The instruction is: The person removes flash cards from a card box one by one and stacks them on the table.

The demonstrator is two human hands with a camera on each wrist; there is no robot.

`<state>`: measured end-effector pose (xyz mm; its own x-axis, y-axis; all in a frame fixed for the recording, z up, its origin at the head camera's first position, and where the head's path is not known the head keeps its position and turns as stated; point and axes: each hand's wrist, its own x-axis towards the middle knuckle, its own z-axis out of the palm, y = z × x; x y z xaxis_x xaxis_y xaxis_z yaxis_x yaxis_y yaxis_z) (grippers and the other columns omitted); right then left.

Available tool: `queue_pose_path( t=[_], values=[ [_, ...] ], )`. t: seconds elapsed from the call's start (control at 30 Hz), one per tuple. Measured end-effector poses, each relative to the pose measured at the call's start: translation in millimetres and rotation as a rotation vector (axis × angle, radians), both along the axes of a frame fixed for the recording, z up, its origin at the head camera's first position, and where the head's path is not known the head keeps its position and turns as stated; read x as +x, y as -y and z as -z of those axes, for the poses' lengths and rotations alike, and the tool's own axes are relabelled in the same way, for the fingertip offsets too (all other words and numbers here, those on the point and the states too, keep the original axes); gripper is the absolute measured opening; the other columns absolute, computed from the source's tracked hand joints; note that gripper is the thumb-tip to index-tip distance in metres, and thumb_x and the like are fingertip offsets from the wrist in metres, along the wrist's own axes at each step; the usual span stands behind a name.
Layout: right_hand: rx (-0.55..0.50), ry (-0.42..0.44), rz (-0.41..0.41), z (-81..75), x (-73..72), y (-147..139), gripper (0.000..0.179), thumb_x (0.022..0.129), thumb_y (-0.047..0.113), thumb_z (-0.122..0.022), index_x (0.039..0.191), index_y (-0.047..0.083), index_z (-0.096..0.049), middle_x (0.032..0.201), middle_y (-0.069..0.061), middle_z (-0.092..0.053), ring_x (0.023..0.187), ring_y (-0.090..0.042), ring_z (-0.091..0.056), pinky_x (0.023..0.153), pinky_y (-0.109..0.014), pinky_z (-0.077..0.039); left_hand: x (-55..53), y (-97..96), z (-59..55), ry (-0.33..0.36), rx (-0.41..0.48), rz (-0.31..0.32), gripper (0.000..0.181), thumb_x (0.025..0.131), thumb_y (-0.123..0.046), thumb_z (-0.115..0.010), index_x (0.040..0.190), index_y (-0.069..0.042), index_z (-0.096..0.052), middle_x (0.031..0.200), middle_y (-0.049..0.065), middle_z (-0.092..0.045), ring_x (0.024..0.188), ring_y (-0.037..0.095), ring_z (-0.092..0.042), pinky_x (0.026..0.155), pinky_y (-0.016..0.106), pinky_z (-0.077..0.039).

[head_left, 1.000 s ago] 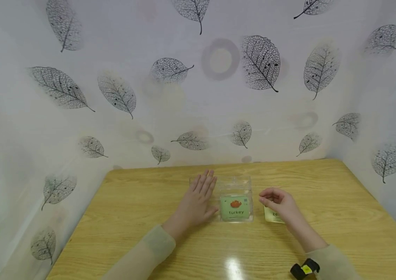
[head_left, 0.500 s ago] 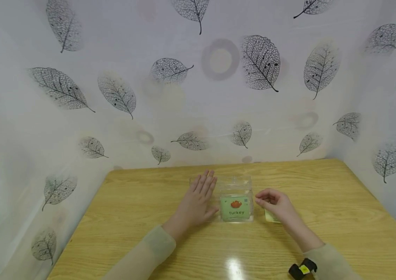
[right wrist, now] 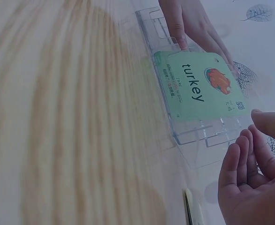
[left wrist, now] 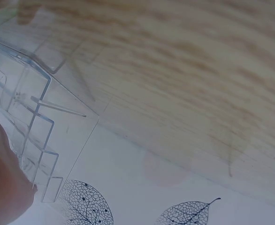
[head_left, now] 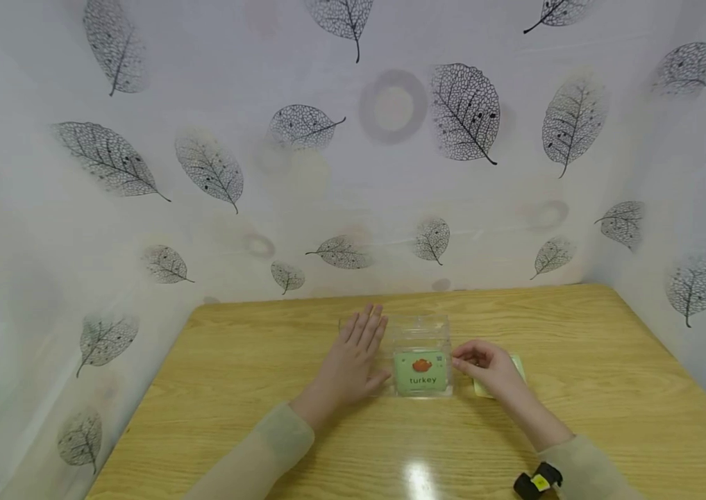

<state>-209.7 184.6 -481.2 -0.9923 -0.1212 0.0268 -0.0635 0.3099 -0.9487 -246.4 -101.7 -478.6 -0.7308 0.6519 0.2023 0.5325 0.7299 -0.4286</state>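
Note:
A clear plastic card holder (head_left: 421, 338) with stepped tiers (left wrist: 41, 117) stands on the table, and a green card (head_left: 423, 380) printed "turkey" sits in its front. My left hand (head_left: 354, 361) lies along the holder's left part with its fingers straight. In the left wrist view, part of that hand (left wrist: 6, 173) shows beside the steps. My right hand (head_left: 491, 369) is at the holder's right edge, thumb and fingers loosely bent with nothing visible between them. Below this hand lie pale yellow-green cards (head_left: 518, 365), mostly hidden in the head view.
The wooden table (head_left: 234, 389) reaches back to a white cloth (head_left: 340, 187) printed with leaves, which also covers both sides. A black strap with a yellow patch (head_left: 539, 480) is on my right wrist.
My right hand has shifted slightly left, from over the pale cards to the holder's right edge, uncovering the cards' right corner. The left hand, the holder and the turkey card stay in place.

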Motion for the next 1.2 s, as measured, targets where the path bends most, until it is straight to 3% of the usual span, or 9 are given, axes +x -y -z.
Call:
queue_pose_path(
  t=[0.3, 0.97, 1.2],
  values=[
    [-0.006, 0.008, -0.004, 2.1, 0.1, 3, 0.027, 0.084, 0.017, -0.071, 0.103, -0.001, -0.065, 0.098, -0.016, -0.067, 0.078, -0.006, -0.061, 0.069, -0.026, -0.054, 1.6, -0.8, 0.4, -0.003, 0.001, -0.003, 0.095, 0.09, -0.069, -0.026, 0.151, -0.001, -0.001, 0.157, 0.019, 0.007, 0.145, 0.034, 0.006, 0.119, 0.044, -0.004],
    [0.025, -0.005, 0.046, 3.8, -1.0, 11, 0.025, 0.084, 0.019, -0.071, 0.101, 0.001, -0.067, 0.094, -0.011, -0.066, 0.078, -0.01, -0.059, 0.068, -0.022, -0.052, 1.3, -1.2, 1.0, -0.013, -0.009, -0.004, 0.095, 0.09, -0.069, -0.023, 0.15, -0.001, 0.001, 0.158, 0.019, 0.003, 0.145, 0.035, 0.002, 0.119, 0.045, -0.009],
    [0.031, -0.011, 0.06, 3.3, -1.1, 14, 0.025, 0.085, 0.019, -0.071, 0.101, 0.001, -0.067, 0.092, -0.012, -0.066, 0.076, -0.009, -0.058, 0.066, -0.021, -0.051, 1.3, -0.7, 0.1, -0.008, -0.01, -0.009, 0.094, 0.09, -0.069, -0.024, 0.15, -0.001, 0.002, 0.158, 0.019, 0.005, 0.145, 0.035, 0.003, 0.119, 0.045, -0.005]
  ],
)
